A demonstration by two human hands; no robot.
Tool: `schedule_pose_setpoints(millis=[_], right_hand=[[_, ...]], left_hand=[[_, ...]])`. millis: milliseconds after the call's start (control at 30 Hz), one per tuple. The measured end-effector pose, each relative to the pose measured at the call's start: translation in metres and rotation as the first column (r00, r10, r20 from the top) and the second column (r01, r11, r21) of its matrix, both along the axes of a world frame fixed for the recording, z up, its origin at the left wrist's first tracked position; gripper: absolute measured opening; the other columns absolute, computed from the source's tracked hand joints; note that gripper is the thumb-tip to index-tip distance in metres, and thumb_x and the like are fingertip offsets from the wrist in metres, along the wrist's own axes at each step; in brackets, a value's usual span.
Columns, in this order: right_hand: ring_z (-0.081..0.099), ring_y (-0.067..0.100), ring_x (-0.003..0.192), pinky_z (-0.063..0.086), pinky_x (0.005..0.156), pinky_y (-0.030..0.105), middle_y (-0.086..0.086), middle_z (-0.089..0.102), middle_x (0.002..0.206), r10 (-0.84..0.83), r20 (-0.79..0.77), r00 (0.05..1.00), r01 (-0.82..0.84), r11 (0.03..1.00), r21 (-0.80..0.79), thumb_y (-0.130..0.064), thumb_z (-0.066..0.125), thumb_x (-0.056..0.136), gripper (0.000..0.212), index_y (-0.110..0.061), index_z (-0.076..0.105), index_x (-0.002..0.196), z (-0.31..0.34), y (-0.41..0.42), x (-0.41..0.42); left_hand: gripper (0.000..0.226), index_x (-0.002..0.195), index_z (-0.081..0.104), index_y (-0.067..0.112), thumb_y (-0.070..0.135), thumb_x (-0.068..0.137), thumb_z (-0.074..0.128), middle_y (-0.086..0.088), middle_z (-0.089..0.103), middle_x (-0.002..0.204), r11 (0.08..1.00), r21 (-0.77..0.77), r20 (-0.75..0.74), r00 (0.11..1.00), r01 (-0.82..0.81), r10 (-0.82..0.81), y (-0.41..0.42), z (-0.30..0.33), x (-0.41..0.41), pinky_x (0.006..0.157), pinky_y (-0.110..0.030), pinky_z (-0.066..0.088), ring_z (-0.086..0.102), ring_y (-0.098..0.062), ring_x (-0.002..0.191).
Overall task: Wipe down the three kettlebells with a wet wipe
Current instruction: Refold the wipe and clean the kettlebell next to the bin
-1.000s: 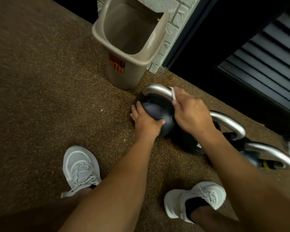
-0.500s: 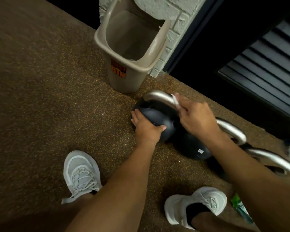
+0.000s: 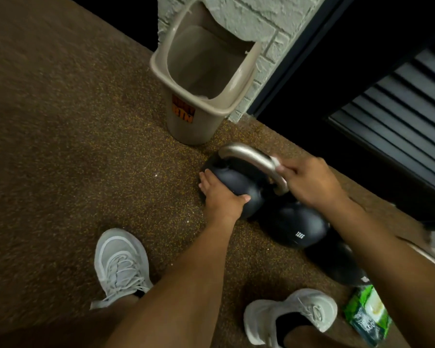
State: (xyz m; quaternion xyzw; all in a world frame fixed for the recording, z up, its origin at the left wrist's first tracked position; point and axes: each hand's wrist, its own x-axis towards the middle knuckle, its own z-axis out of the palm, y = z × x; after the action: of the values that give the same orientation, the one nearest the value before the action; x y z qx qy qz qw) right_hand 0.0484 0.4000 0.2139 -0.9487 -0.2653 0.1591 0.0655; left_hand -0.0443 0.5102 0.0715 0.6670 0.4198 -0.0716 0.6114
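**Wiping the first kettlebell's handle**

Three black kettlebells stand in a row on the speckled rubber floor [image 3: 73, 146], touching or nearly so, running from just in front of the beige bin [image 3: 199, 79] toward the lower right. The nearest-to-bin kettlebell [image 3: 239, 187] has a silver handle [image 3: 251, 156] arching over its dark body. The left hand [image 3: 221, 197] rests on the body's near side, fingers spread flat over the curve and thumb hooked round toward the right, steadying it. The right hand [image 3: 309, 182] has its grip closed round the right end of that handle, fingers curled, with the wet wipe [image 3: 276, 163] pinched between fingers and metal (only a pale edge of it shows).

The second kettlebell [image 3: 296, 227], marked 12KG in white, sits just beside the first, partly under the right forearm. The third kettlebell [image 3: 337, 264] is mostly hidden behind that arm.

A green wipes packet [image 3: 364, 315] lies on the floor at the lower right, beside the right shoe [image 3: 299, 315]. The left shoe [image 3: 121, 264] stands well apart to the left. The bin stands against a painted brick wall [image 3: 261, 21].
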Motion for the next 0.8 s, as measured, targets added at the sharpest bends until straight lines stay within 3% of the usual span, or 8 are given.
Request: schedule_pose_setpoints(millis=[167, 333, 433, 533, 600, 667, 733, 800], right_hand=[[0.064, 0.030, 0.087, 0.044, 0.068, 0.032, 0.009, 0.066, 0.078, 0.065, -0.013, 0.998, -0.065, 0.998, -0.001, -0.035, 0.049, 0.098, 0.030, -0.017, 0.073, 0.103, -0.004, 0.042, 0.012], [0.055, 0.026, 0.075, 0.038, 0.059, 0.027, 0.005, 0.056, 0.078, 0.243, -0.043, 0.969, -0.247, 0.954, -0.172, -0.024, 0.052, 0.084, 0.019, -0.014, 0.053, 0.068, -0.024, 0.124, 0.020], [0.060, 0.028, 0.080, 0.049, 0.065, 0.030, 0.007, 0.063, 0.087, 0.288, -0.006, 0.958, -0.284, 0.942, -0.179, -0.031, 0.051, 0.084, 0.023, -0.013, 0.065, 0.086, -0.025, 0.114, 0.018], [0.067, 0.029, 0.097, 0.057, 0.079, 0.040, 0.003, 0.071, 0.115, 0.243, 0.051, 0.969, -0.239, 0.968, -0.073, -0.038, 0.045, 0.091, 0.038, -0.029, 0.064, 0.122, -0.021, 0.066, 0.010], [0.063, 0.026, 0.116, 0.055, 0.093, 0.041, -0.005, 0.059, 0.139, 0.224, 0.122, 0.967, -0.231, 0.972, 0.046, -0.032, 0.042, 0.093, 0.048, -0.030, 0.055, 0.139, -0.021, 0.033, -0.004], [0.057, 0.022, 0.127, 0.051, 0.101, 0.040, -0.003, 0.052, 0.145, 0.237, 0.174, 0.956, -0.256, 0.962, 0.097, -0.029, 0.042, 0.093, 0.051, -0.020, 0.052, 0.142, -0.022, 0.018, -0.012], [0.060, 0.026, 0.123, 0.053, 0.096, 0.042, -0.001, 0.054, 0.144, 0.283, 0.178, 0.943, -0.286, 0.958, -0.008, -0.029, 0.043, 0.094, 0.050, -0.022, 0.050, 0.144, -0.022, 0.030, -0.006], [0.066, 0.032, 0.104, 0.057, 0.082, 0.040, 0.004, 0.066, 0.129, 0.374, 0.121, 0.919, -0.349, 0.918, -0.186, -0.034, 0.037, 0.089, 0.050, -0.028, 0.055, 0.136, -0.016, 0.062, 0.005]], left_hand=[[0.135, 0.163, -0.004, 0.010, 0.026, 0.071, 0.093, -0.006, -0.008, 0.172, 1.000, 0.030, -0.021, 1.000, 0.000, 0.001, -0.004, 0.001, 0.002, 0.128, -0.042, 0.015, -0.002, -0.028, 0.159], [0.135, 0.162, -0.005, 0.008, 0.025, 0.071, 0.093, -0.008, -0.008, 0.172, 0.999, 0.032, -0.027, 1.000, 0.005, -0.004, -0.002, 0.002, 0.002, 0.129, -0.040, 0.013, -0.005, -0.028, 0.159], [0.136, 0.162, -0.006, 0.009, 0.026, 0.071, 0.093, -0.006, -0.009, 0.172, 1.000, 0.022, -0.041, 0.999, 0.013, -0.012, 0.000, 0.002, 0.002, 0.128, -0.043, 0.016, -0.004, -0.029, 0.159], [0.136, 0.163, -0.006, 0.010, 0.026, 0.071, 0.093, -0.007, -0.009, 0.172, 1.000, 0.022, -0.034, 0.999, 0.017, -0.016, 0.001, 0.003, 0.002, 0.128, -0.043, 0.017, -0.003, -0.030, 0.159], [0.136, 0.163, -0.005, 0.010, 0.025, 0.071, 0.094, -0.007, -0.008, 0.172, 1.000, 0.025, -0.033, 0.999, 0.011, -0.010, 0.001, 0.003, 0.001, 0.128, -0.040, 0.016, -0.004, -0.029, 0.159], [0.136, 0.163, -0.004, 0.010, 0.025, 0.070, 0.094, -0.007, -0.008, 0.172, 1.000, 0.020, -0.020, 1.000, 0.004, -0.004, 0.000, 0.001, 0.000, 0.128, -0.038, 0.015, -0.005, -0.027, 0.159], [0.136, 0.163, -0.004, 0.011, 0.026, 0.070, 0.094, -0.006, -0.008, 0.172, 1.000, 0.022, -0.007, 1.000, 0.003, -0.003, 0.000, -0.003, -0.001, 0.127, -0.038, 0.016, -0.006, -0.026, 0.159], [0.135, 0.163, -0.004, 0.012, 0.028, 0.071, 0.093, -0.004, -0.009, 0.172, 1.000, 0.024, -0.007, 1.000, 0.007, -0.007, 0.000, -0.005, -0.002, 0.127, -0.040, 0.019, -0.006, -0.025, 0.159]])
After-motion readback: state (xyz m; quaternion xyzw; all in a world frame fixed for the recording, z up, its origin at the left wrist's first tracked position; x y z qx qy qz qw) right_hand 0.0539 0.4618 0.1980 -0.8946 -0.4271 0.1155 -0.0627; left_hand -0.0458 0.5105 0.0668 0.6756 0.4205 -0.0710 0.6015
